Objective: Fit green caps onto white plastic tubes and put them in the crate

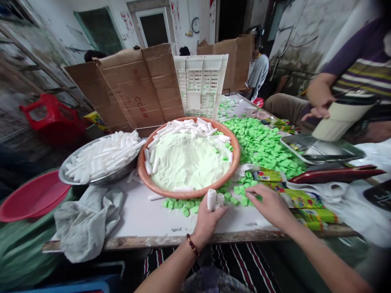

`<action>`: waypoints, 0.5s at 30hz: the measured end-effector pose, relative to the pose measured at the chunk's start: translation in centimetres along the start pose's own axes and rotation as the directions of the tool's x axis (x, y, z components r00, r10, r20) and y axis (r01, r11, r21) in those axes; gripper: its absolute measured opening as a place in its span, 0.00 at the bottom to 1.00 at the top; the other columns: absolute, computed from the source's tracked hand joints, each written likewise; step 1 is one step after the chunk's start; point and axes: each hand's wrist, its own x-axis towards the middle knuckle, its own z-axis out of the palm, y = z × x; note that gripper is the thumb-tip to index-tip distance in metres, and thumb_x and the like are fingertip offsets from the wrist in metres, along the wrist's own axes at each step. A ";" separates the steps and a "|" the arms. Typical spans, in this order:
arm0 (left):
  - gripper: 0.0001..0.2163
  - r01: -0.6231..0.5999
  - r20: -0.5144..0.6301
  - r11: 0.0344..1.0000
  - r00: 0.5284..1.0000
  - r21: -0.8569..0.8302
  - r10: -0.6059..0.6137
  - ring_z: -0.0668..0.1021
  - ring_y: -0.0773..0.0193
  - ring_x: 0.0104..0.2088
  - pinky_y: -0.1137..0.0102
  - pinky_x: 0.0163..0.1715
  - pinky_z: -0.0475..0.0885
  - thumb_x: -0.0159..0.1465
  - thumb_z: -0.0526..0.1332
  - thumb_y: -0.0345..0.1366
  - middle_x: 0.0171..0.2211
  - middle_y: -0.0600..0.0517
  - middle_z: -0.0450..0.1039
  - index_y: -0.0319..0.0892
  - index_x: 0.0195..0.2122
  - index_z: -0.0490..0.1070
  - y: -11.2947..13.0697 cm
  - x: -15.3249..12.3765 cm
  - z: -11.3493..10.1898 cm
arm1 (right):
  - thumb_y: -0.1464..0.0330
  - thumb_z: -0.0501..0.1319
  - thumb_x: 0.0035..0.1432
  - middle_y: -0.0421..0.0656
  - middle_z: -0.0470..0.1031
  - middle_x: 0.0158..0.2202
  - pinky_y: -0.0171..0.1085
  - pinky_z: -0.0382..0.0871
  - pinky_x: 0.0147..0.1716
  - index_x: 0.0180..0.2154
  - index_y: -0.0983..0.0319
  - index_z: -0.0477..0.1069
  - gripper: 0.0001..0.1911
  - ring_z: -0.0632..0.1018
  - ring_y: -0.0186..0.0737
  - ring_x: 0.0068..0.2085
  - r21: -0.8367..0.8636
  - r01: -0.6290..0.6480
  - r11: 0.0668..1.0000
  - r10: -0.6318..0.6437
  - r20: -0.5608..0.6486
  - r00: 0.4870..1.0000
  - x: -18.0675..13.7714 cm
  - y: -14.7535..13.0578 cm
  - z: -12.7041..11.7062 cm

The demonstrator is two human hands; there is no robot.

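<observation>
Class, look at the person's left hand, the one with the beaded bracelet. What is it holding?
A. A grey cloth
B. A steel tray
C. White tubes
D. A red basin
C: the left hand curls around white tubes, which stand upright against its fingers.

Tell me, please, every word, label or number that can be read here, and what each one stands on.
The opened cardboard box: red print, seemingly "CC5", the rest blurred.
The yellow-and-green packets: printing too small to read.
The wall clock: numerals too small to read.
</observation>
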 end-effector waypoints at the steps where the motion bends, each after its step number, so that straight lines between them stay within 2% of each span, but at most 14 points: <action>1: 0.12 0.005 0.003 1.000 1.000 0.022 -0.005 0.68 0.67 0.29 0.73 0.32 0.65 0.49 0.69 0.33 0.29 0.56 0.68 0.41 0.32 0.68 -0.4 -0.2 -0.4 | 0.64 0.54 0.62 0.48 0.77 0.39 0.40 0.67 0.45 0.39 0.62 0.75 0.14 0.76 0.44 0.43 -0.019 0.050 0.999 -0.050 0.021 0.999 0.1 -0.3 0.4; 4: 0.09 0.016 0.010 0.993 1.000 0.114 -0.017 0.67 0.66 0.29 0.72 0.33 0.64 0.49 0.68 0.31 0.27 0.56 0.67 0.40 0.29 0.68 -0.5 -0.6 -1.9 | 0.65 0.53 0.63 0.49 0.77 0.40 0.42 0.66 0.47 0.40 0.63 0.75 0.14 0.75 0.46 0.44 -0.100 0.141 0.985 -0.137 0.048 0.989 1.3 -0.3 0.8; 9: 0.06 0.026 0.045 0.987 0.998 0.161 -0.034 0.67 0.66 0.29 0.72 0.33 0.64 0.49 0.65 0.30 0.27 0.55 0.68 0.40 0.28 0.69 -0.2 -0.8 -2.1 | 0.69 0.53 0.61 0.48 0.76 0.35 0.41 0.66 0.42 0.36 0.64 0.76 0.13 0.75 0.47 0.40 -0.228 0.140 0.964 -0.114 0.124 0.986 4.2 1.4 -0.6; 11: 0.05 0.043 0.035 0.987 0.998 0.157 -0.049 0.67 0.66 0.28 0.72 0.32 0.64 0.49 0.64 0.30 0.27 0.55 0.68 0.40 0.28 0.70 -0.4 -0.7 -1.8 | 0.69 0.53 0.61 0.47 0.76 0.34 0.40 0.65 0.40 0.35 0.63 0.75 0.12 0.75 0.45 0.38 -0.230 0.136 0.964 -0.099 0.162 0.982 4.2 1.9 -0.7; 15: 0.06 0.036 0.031 0.980 0.999 0.194 -0.043 0.68 0.66 0.30 0.72 0.33 0.64 0.49 0.63 0.30 0.28 0.55 0.70 0.40 0.29 0.71 -1.0 -0.4 -1.4 | 0.64 0.57 0.60 0.47 0.73 0.34 0.41 0.65 0.39 0.35 0.63 0.74 0.11 0.74 0.47 0.39 -0.298 0.128 0.946 -0.090 0.139 0.986 2.5 2.1 0.9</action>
